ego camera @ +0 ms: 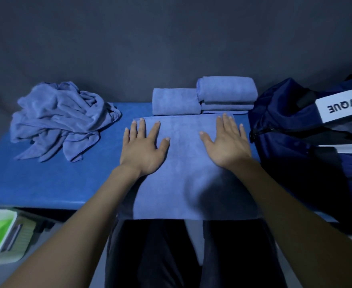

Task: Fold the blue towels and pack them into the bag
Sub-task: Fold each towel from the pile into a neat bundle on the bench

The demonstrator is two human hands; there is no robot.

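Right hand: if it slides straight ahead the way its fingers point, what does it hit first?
Probably the stack of folded towels. The right hand lies flat on the spread towel, fingertips near its far edge, and the stack sits just beyond. The gap between them is hard to judge from this view.

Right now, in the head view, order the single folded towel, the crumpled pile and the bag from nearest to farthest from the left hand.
From the left hand, flat on the spread towel:
1. Single folded towel, just beyond the fingertips, slightly right.
2. Crumpled pile, to the left on the table.
3. Bag, far right, past the right hand.
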